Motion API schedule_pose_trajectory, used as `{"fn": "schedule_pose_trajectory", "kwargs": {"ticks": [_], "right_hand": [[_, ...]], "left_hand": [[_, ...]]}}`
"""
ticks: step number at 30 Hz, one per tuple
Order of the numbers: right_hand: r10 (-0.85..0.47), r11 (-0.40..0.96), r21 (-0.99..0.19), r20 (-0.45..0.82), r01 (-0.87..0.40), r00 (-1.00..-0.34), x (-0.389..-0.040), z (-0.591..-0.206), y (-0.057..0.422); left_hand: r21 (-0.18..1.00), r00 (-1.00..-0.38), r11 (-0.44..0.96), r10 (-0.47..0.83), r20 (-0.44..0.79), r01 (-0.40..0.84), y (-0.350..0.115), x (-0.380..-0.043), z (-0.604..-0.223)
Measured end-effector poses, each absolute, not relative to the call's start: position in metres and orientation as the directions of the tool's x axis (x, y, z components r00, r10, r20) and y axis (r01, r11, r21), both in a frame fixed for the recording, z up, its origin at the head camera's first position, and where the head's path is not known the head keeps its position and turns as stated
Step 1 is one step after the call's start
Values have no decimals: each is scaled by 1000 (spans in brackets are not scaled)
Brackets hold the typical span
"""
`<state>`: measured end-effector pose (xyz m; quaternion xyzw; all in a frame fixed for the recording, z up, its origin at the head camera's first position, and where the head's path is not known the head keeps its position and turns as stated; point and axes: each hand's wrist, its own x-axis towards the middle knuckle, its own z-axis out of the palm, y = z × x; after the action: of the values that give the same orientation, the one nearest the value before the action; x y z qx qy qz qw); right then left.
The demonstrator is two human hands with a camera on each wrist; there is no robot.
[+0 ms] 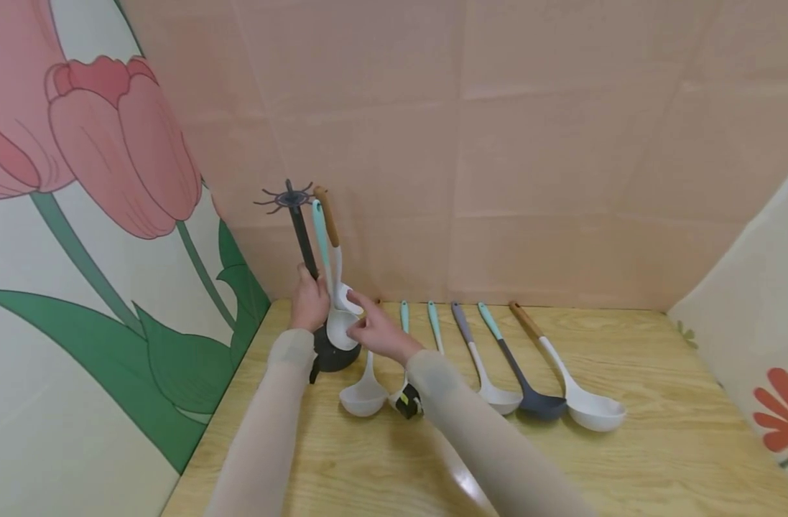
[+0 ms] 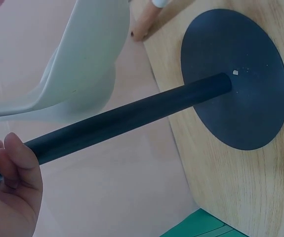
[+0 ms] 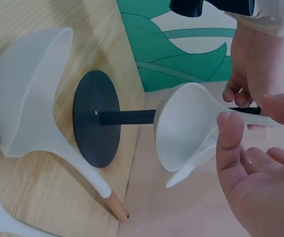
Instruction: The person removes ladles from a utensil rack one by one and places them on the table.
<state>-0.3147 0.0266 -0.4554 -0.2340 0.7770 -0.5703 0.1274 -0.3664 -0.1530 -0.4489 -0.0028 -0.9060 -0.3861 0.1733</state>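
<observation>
My left hand [image 1: 309,300] grips the black upright pole [image 2: 132,116] of a utensil rack, whose round base [image 2: 250,116] stands on the table. Spread hooks [image 1: 289,197] top the rack. Two white-bowled ladles hang from it: one with a turquoise handle [image 1: 320,228], one with a brown handle [image 1: 329,219]. My right hand [image 1: 388,334] is at the turquoise-handled ladle's bowl [image 3: 186,131]; its thumb and forefinger stand apart on either side of the ladle's neck in the right wrist view.
Several ladles lie in a row along the back wall. They include a white ladle [image 1: 364,397], a grey-handled ladle [image 1: 497,399], a dark-bowled ladle [image 1: 541,406] and a brown-handled ladle [image 1: 594,411] at the right end. A tulip-printed sheet [image 1: 122,158] borders the table's left side.
</observation>
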Motion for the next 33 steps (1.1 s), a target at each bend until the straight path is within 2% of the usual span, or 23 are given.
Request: {"fn": "schedule_pose_trajectory", "kwargs": {"ticks": [15,33], "right_hand": [[-575,149,-972,63,-181,-816,-316,-452,12],[-573,136,-978,53,-158,-818,-313,-446,8]], "left_hand": [[677,-925,718,-129,357,161,-154,-367,-449],[677,-933,724,-139,331,132,-153,-367,-447]]}}
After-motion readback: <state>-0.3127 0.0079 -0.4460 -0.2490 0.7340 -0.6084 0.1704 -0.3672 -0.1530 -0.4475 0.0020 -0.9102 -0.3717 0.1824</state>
